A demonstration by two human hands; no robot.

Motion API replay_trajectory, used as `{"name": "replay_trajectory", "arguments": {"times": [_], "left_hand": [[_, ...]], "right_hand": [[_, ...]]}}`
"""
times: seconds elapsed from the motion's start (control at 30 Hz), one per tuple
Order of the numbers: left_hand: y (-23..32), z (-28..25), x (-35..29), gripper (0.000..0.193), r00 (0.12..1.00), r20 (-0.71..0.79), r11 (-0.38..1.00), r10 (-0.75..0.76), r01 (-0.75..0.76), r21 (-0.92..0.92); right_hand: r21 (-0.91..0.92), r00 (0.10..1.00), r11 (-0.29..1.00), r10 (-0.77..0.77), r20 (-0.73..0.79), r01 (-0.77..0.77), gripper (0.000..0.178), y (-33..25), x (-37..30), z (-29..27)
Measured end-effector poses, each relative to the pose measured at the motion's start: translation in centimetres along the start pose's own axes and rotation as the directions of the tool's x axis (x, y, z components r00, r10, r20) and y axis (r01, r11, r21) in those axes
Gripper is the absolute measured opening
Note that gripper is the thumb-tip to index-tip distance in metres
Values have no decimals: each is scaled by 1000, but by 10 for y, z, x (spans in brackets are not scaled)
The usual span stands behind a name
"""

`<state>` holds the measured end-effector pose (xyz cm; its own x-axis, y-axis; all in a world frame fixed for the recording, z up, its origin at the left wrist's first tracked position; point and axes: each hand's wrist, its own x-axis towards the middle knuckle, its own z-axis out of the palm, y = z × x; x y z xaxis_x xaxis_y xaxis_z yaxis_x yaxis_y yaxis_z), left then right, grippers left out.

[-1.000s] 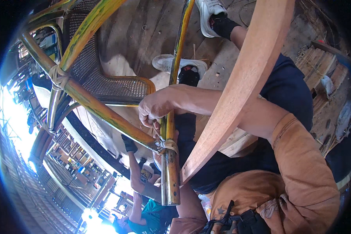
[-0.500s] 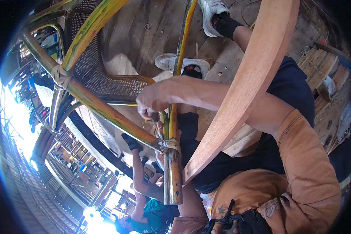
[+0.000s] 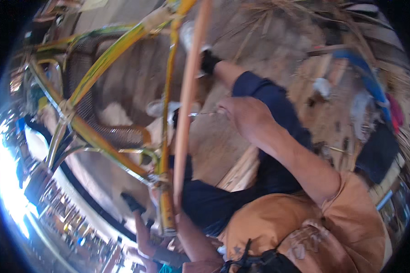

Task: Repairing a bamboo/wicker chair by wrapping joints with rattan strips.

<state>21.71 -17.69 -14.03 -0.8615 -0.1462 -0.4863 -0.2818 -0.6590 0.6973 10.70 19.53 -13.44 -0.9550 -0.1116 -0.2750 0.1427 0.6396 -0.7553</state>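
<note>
My right hand (image 3: 248, 111) is closed around a thin, shiny metal tool (image 3: 204, 113), held above the floor beside my dark-clad leg. Motion blur hides the tool's exact kind. A yellow-green bamboo-like chair frame (image 3: 107, 59) stands to the left, its poles bound with pale strips at the joints. My left forearm (image 3: 196, 234) reaches up behind the frame's near upright pole (image 3: 166, 204). Only a blurred bit of my left hand (image 3: 152, 184) shows by the lower bound joint; its fingers are mostly hidden. A long wooden slat (image 3: 189, 98) rises beside that pole, seen nearly edge-on.
A woven mesh panel (image 3: 125, 128) lies within the chair frame. Another person's arm (image 3: 142, 232) shows at the lower left. Wood pieces (image 3: 321, 75), a blue strip (image 3: 369, 77) and dry stalks (image 3: 255, 22) are scattered on the right.
My right hand has drawn back from the bound joint, to the right, with the thin tool in it. The view has swung, and the wooden slat now appears narrower and farther left.
</note>
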Motion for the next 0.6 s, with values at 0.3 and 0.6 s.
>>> {"name": "replay_trajectory", "arguments": {"times": [0.3, 0.6], "left_hand": [[-4, -13, 15, 46, 994, 20, 955, 108, -110, 277], [-6, -6, 14, 43, 993, -14, 954, 114, -105, 280]], "right_hand": [[-281, 738, 775, 324, -592, -566, 21, 123, -158, -162], [-264, 712, 716, 441, -546, -647, 20, 171, -141, -140]]}}
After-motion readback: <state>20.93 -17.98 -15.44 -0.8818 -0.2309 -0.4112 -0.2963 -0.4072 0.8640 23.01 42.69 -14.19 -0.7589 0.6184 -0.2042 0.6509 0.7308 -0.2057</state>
